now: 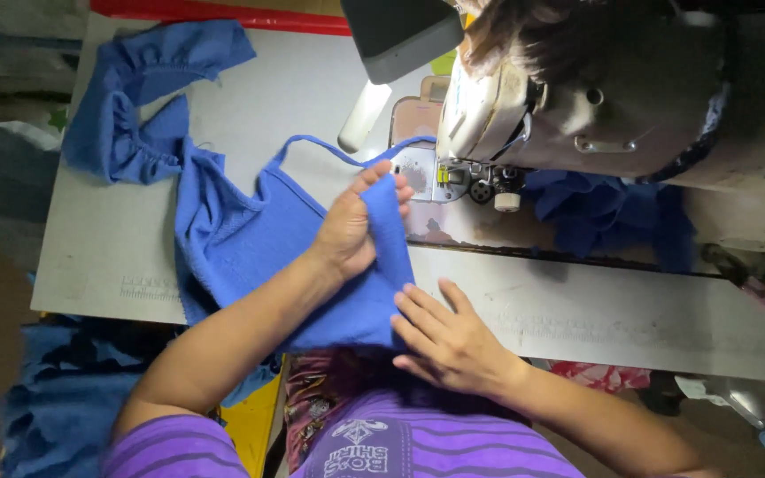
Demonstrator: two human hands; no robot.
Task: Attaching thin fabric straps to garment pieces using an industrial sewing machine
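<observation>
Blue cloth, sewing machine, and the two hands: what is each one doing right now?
Blue cloth: folded at its edge, spread over the table, partly hanging off.
Left hand: pinching the cloth's folded edge.
Right hand: flat, fingers spread, pressing the cloth's lower edge.
Sewing machine: lamp lit; cloth not yet under its needle.
Thin blue strap: looped, lying on the table.
Table: holding the cloth and machine.

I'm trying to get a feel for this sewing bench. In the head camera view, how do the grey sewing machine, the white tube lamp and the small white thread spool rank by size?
Largest to smallest as they look:
1. Grey sewing machine, by far the biggest.
2. White tube lamp.
3. Small white thread spool.
The machine sits nearer the camera, which may exaggerate it somewhat.
</observation>
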